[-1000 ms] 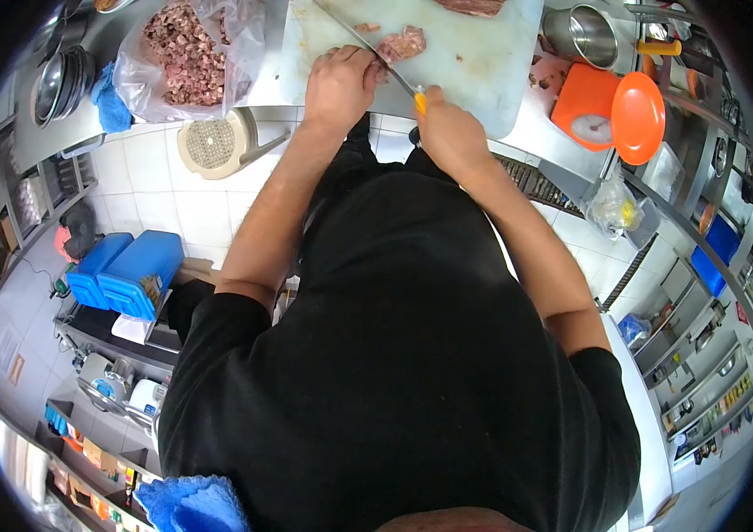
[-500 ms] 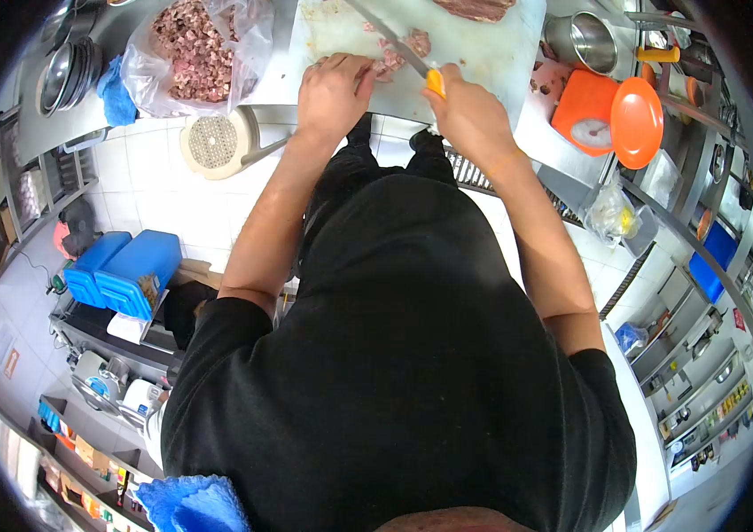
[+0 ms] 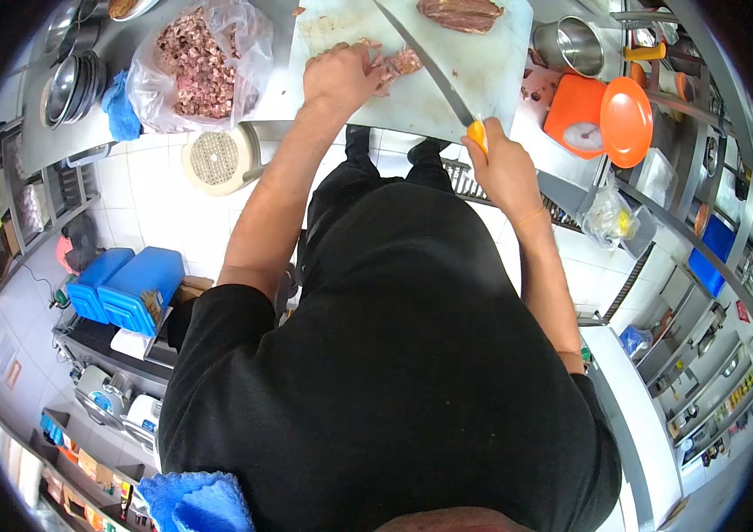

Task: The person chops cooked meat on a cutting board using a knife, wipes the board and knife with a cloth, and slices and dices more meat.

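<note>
My right hand (image 3: 509,173) is closed round the yellow handle of a long kitchen knife (image 3: 436,73). Its blade slants up and left over the white cutting board (image 3: 491,75), just right of some chopped meat (image 3: 398,66). With its fingers curled, my left hand (image 3: 338,82) rests on the left end of that meat; part of it is hidden under the hand. A larger piece of dark meat (image 3: 462,12) lies at the far side of the board. Left of the board, a clear plastic bag (image 3: 257,53) stands open, full of diced meat (image 3: 195,66).
An orange scale (image 3: 562,111), an orange plate (image 3: 627,121) and a steel pot (image 3: 569,44) stand to the right. Stacked metal bowls (image 3: 75,89) and a blue cloth (image 3: 121,108) are at the left. A beige stool (image 3: 219,160) stands on the floor beside the counter.
My right hand has drawn the knife right and toward my body, away from my left hand. The left hand stays at the meat, its fingers now bent over it.
</note>
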The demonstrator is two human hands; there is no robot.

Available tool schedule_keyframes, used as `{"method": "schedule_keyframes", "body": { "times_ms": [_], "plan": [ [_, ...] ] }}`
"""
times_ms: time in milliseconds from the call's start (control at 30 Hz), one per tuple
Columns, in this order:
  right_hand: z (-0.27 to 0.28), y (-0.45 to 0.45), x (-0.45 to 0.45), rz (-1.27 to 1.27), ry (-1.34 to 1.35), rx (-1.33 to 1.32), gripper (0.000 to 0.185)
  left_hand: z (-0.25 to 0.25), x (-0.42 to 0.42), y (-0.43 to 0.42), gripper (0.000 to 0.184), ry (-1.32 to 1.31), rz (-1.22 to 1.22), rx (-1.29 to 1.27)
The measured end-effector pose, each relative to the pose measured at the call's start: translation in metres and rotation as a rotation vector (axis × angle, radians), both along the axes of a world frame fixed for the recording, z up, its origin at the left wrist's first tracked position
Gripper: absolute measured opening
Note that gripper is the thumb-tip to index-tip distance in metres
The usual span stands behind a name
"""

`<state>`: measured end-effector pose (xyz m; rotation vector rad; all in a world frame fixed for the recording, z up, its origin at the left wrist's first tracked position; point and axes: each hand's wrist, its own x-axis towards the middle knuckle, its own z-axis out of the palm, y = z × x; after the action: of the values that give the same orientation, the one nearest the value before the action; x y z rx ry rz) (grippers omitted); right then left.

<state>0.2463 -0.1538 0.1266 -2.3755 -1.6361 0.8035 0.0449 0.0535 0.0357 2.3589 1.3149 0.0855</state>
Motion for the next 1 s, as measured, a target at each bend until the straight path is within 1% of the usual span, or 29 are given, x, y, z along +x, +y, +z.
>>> {"method": "schedule_keyframes", "body": {
  "times_ms": [200, 267, 300, 367, 400, 433, 533, 567, 667, 700, 767, 867, 967, 1000],
  "plan": [
    [-0.014, -0.048, 0.013, 0.025, 0.040, -0.062, 0.038, -0.003, 0.008, 0.013, 0.029, 0.117, 0.075, -0.124],
    [-0.012, -0.059, 0.014, 0.020, 0.060, -0.099, 0.040, -0.026, -0.001, 0.019, 0.033, -0.012, 0.118, -0.141],
    [-0.014, -0.063, 0.016, 0.001, 0.091, -0.139, 0.041, -0.019, -0.005, 0.023, 0.035, -0.051, 0.112, -0.198],
    [-0.015, -0.068, 0.017, 0.042, 0.093, -0.126, 0.041, -0.026, -0.013, 0.032, 0.036, -0.116, 0.165, -0.226],
    [-0.017, -0.069, 0.018, 0.062, 0.095, -0.114, 0.040, -0.036, -0.022, 0.039, 0.037, -0.198, 0.135, -0.230],
    [-0.019, -0.071, 0.018, 0.093, 0.084, -0.069, 0.040, -0.028, -0.024, 0.041, 0.038, -0.172, 0.129, -0.189],
    [-0.016, -0.066, 0.018, 0.083, 0.046, -0.139, 0.040, -0.030, -0.032, 0.049, 0.036, -0.286, 0.192, -0.280],
    [-0.012, -0.062, 0.017, 0.059, 0.046, -0.173, 0.040, -0.041, -0.037, 0.053, 0.037, -0.340, 0.177, -0.309],
    [-0.019, -0.065, 0.020, 0.003, 0.029, -0.112, 0.040, -0.028, -0.035, 0.048, 0.035, -0.385, 0.175, -0.389],
    [-0.015, -0.060, 0.020, -0.025, 0.009, -0.152, 0.041, -0.029, -0.032, 0.046, 0.035, -0.414, 0.152, -0.385],
    [-0.016, -0.057, 0.023, -0.015, 0.000, -0.126, 0.041, -0.035, -0.023, 0.041, 0.034, -0.473, 0.107, -0.377],
    [-0.017, -0.057, 0.025, -0.021, -0.014, -0.076, 0.040, -0.017, 0.002, 0.024, 0.030, -0.361, 0.065, -0.393],
    [-0.016, -0.058, 0.026, -0.025, -0.034, -0.033, 0.038, -0.025, 0.015, 0.015, 0.026, -0.220, -0.021, -0.101],
    [-0.014, -0.057, 0.025, -0.026, -0.030, -0.034, 0.038, -0.028, 0.015, 0.014, 0.025, -0.236, -0.006, -0.025]
  ]
}}
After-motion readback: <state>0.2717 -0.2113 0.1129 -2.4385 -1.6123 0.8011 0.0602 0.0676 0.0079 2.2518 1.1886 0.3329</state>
